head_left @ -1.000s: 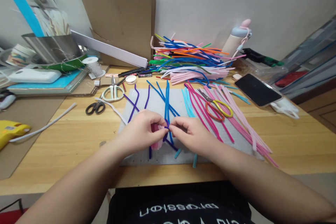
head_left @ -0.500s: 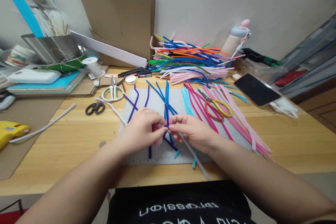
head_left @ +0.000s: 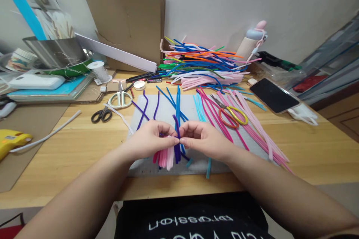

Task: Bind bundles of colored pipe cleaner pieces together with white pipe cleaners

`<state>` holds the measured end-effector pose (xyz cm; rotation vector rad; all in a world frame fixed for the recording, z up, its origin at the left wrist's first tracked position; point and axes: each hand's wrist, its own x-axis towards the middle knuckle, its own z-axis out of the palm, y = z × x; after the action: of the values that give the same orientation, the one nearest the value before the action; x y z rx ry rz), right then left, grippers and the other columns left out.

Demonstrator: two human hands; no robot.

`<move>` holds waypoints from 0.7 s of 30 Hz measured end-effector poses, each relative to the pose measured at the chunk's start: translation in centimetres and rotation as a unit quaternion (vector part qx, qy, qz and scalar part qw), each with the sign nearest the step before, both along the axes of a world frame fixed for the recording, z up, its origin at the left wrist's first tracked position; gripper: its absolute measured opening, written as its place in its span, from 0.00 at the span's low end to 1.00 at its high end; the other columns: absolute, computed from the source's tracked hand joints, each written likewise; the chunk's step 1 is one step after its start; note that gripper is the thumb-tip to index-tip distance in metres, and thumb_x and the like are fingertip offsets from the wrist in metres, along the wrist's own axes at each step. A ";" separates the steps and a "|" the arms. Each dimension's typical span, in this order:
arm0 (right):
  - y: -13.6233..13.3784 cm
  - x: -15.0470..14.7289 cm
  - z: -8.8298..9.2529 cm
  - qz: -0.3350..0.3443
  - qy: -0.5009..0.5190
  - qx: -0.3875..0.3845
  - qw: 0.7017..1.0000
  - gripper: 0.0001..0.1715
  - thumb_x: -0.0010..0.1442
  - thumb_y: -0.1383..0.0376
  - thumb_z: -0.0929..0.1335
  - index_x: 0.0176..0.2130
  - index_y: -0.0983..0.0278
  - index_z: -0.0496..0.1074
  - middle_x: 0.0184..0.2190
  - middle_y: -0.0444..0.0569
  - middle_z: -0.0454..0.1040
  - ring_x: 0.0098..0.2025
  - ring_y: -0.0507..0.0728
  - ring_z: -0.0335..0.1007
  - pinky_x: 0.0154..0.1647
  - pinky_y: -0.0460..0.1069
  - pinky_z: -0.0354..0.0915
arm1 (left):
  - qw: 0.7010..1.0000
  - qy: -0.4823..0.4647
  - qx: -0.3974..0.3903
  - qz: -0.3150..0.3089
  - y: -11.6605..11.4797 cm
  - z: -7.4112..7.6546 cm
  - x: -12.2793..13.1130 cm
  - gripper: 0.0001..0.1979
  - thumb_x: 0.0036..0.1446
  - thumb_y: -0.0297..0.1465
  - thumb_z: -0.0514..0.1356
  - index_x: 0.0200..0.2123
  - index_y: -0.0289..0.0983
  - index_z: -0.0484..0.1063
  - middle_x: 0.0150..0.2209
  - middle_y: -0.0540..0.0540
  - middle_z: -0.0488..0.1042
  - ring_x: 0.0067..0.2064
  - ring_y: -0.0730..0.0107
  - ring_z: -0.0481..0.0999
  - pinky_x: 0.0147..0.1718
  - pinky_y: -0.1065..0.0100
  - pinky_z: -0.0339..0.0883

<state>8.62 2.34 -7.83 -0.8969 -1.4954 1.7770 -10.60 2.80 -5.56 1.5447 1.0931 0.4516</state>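
Over the grey mat [head_left: 146,166], my left hand [head_left: 151,138] is closed, with a row of folded pink pipe cleaners [head_left: 165,158] hanging below its thumb. Beside them a dark purple pipe cleaner [head_left: 177,153] is folded down, its free end sticking up between the hands. My right hand [head_left: 200,138] pinches at the purple one, fingertips almost meeting the left thumb. The exact pinch point is hidden by the fingers. Blue pipe cleaners [head_left: 177,101] and loose purple ones [head_left: 144,112] lie on the mat behind the hands.
Red-and-yellow scissors [head_left: 232,115] rest on pink pipe cleaners at the right. White-handled scissors [head_left: 120,99] and black ones [head_left: 101,115] lie left. A multicoloured pile [head_left: 204,63] stands at the back, near a phone [head_left: 275,95]. A yellow glue gun [head_left: 14,142] is far left.
The pink row has turned into view below my left hand, with the purple pipe cleaner folded beside it. The pale strand that stretched from my right hand toward the table's front edge no longer shows.
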 end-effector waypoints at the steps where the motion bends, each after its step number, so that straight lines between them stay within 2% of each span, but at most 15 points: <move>1: 0.0 0.0 0.0 0.005 -0.001 0.006 1.000 0.09 0.52 0.67 0.71 0.32 0.66 0.67 0.25 0.41 0.67 0.26 0.47 0.62 0.28 0.45 0.59 | 1.000 -0.010 -0.009 -0.004 0.0 -0.1 0.0 0.09 0.49 0.35 0.62 0.25 0.34 0.70 0.20 0.54 0.67 0.21 0.79 0.63 0.21 0.75 0.56; 7: -0.1 0.2 -0.1 0.025 0.002 0.012 1.000 0.07 0.53 0.66 0.70 0.31 0.66 0.68 0.23 0.41 0.68 0.24 0.47 0.63 0.27 0.45 0.60 | 0.994 -0.069 -0.081 -0.031 0.3 -0.6 -0.2 0.09 0.49 0.35 0.63 0.27 0.34 0.71 0.22 0.52 0.70 0.23 0.77 0.65 0.24 0.73 0.59; 13: -0.1 -0.2 -0.3 -0.011 -0.005 -0.005 1.000 0.11 0.52 0.63 0.70 0.34 0.65 0.66 0.25 0.42 0.69 0.25 0.49 0.67 0.28 0.46 0.64 | 0.999 -0.044 -0.018 0.014 0.2 -0.7 0.0 0.07 0.51 0.33 0.62 0.27 0.35 0.70 0.23 0.52 0.71 0.22 0.78 0.67 0.21 0.75 0.59; 14: 0.2 0.0 -0.2 -0.022 -0.022 0.008 0.999 0.12 0.53 0.62 0.69 0.36 0.64 0.66 0.27 0.43 0.70 0.26 0.50 0.68 0.29 0.47 0.66 | 0.999 -0.045 -0.020 0.023 0.2 -0.7 0.0 0.07 0.51 0.33 0.61 0.27 0.36 0.69 0.22 0.53 0.71 0.21 0.78 0.67 0.20 0.75 0.59; 16: 1.3 1.0 0.2 -0.070 -0.098 0.085 0.989 0.12 0.55 0.60 0.68 0.38 0.64 0.67 0.32 0.46 0.72 0.30 0.52 0.70 0.32 0.49 0.67 | 0.997 -0.053 -0.042 0.026 0.2 -0.7 -0.1 0.08 0.53 0.34 0.60 0.27 0.36 0.67 0.19 0.54 0.69 0.18 0.77 0.67 0.18 0.74 0.58; 17: 2.0 2.0 0.5 -0.104 -0.158 0.147 0.971 0.11 0.56 0.60 0.66 0.38 0.64 0.67 0.33 0.48 0.73 0.32 0.53 0.71 0.34 0.49 0.66 | 0.997 -0.058 -0.053 0.025 0.2 -0.7 -0.1 0.09 0.54 0.35 0.59 0.27 0.37 0.66 0.18 0.54 0.69 0.17 0.76 0.67 0.17 0.74 0.58; 18: 2.9 3.1 0.9 -0.155 -0.239 0.227 0.931 0.09 0.57 0.61 0.66 0.37 0.64 0.69 0.34 0.48 0.74 0.34 0.55 0.71 0.35 0.49 0.65 | 0.996 -0.062 -0.060 0.025 0.3 -0.7 -0.1 0.09 0.54 0.35 0.59 0.27 0.36 0.66 0.17 0.54 0.69 0.17 0.77 0.67 0.17 0.75 0.57; 20: 4.7 5.9 1.5 -0.210 -0.426 0.308 0.824 0.08 0.58 0.64 0.64 0.34 0.64 0.72 0.33 0.50 0.75 0.36 0.57 0.70 0.37 0.50 0.62 | 0.996 -0.064 -0.058 0.028 0.5 -0.7 -0.2 0.09 0.53 0.34 0.60 0.26 0.36 0.67 0.18 0.54 0.69 0.17 0.78 0.66 0.18 0.75 0.57; 21: 5.5 7.4 1.7 -0.210 -0.520 0.300 0.772 0.09 0.58 0.66 0.63 0.31 0.64 0.73 0.33 0.52 0.76 0.37 0.59 0.70 0.36 0.50 0.61 | 0.996 -0.065 -0.054 0.033 0.6 -0.8 -0.2 0.09 0.53 0.34 0.60 0.26 0.35 0.68 0.18 0.54 0.69 0.18 0.79 0.66 0.18 0.76 0.57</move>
<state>16.00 7.84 -6.16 -1.7890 -2.0632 0.2985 -10.83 3.38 -6.36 1.3692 1.0520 0.5220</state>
